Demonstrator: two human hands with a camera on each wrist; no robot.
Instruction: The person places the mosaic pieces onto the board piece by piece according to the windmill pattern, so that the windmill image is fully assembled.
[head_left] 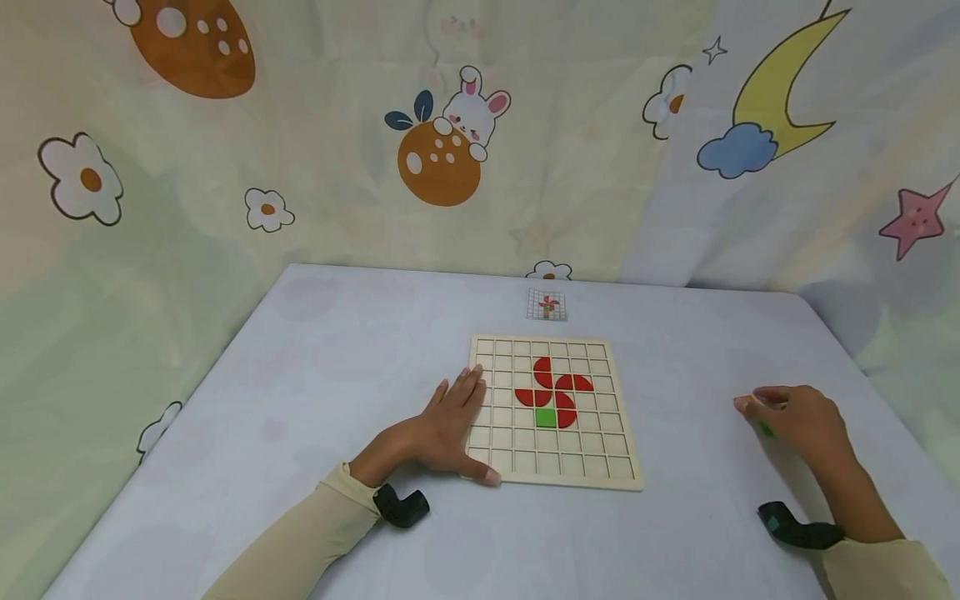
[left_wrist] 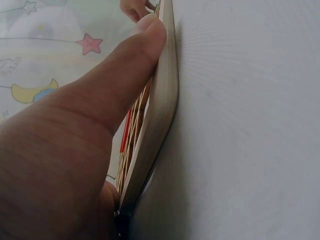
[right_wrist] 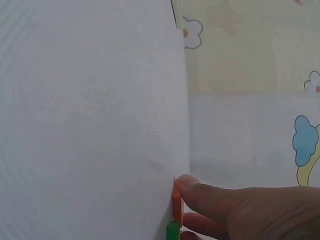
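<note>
My left hand (head_left: 450,425) lies with spread fingers on the left edge of a wooden grid board (head_left: 628,454), its thumb at the near-left corner. In the left wrist view the thumb (left_wrist: 125,60) rests along the board's rim (left_wrist: 162,95). On the board sit several red quarter-round tiles (head_left: 567,408) in a pinwheel shape and one green square tile (head_left: 546,417). Off to the right, my right hand (head_left: 806,421) pinches an orange tile (right_wrist: 177,200) at the table surface. Beside that lies a green tile (right_wrist: 173,231), partly covered by the hand in the head view.
Behind the board lies a small picture card (head_left: 547,305) showing a pinwheel on a grid. A white cloth covers the table (head_left: 360,350). Patterned curtains (head_left: 330,167) hang along the back and sides. Each wrist carries a black camera mount (head_left: 401,507).
</note>
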